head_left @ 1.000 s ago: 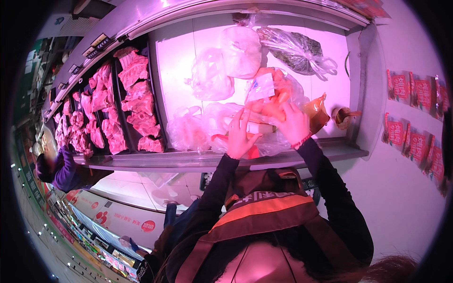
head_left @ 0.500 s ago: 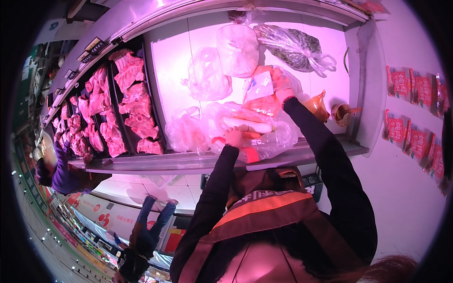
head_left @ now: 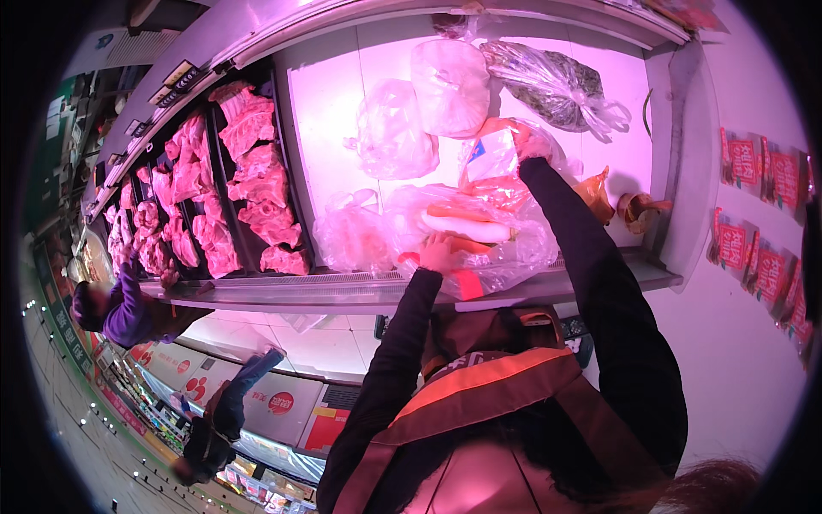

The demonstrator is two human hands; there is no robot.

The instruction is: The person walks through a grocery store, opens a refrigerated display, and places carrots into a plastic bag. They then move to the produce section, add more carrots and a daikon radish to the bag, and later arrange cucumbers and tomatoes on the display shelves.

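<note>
My left hand (head_left: pixel 438 254) is closed on the near edge of a clear plastic bag (head_left: pixel 527 253) with red bands. Inside that bag lie a long white radish (head_left: pixel 469 227) and orange carrots (head_left: pixel 445 211). Farther off and to the right, my right hand (head_left: pixel 534 144) grips a second clear bag (head_left: pixel 492 190), which holds orange-red contents and bears a white label (head_left: pixel 493 152). My right fingertips are partly lost in the plastic and glare.
Around them lie knotted bags (head_left: pixel 396 128), a full white bag (head_left: pixel 451 86), a bag of dark greens (head_left: pixel 548 86), an orange pouch (head_left: pixel 593 195) and a small tub (head_left: pixel 638 212). Raw meat (head_left: pixel 261 201) fills black trays on the left. A person in purple (head_left: pixel 128 308) reaches in there.
The view has shifted, so the counter appears slightly farther right. My right hand stays at the labelled bag and my left at the radish bag. Behind me, a walking person has moved left.
</note>
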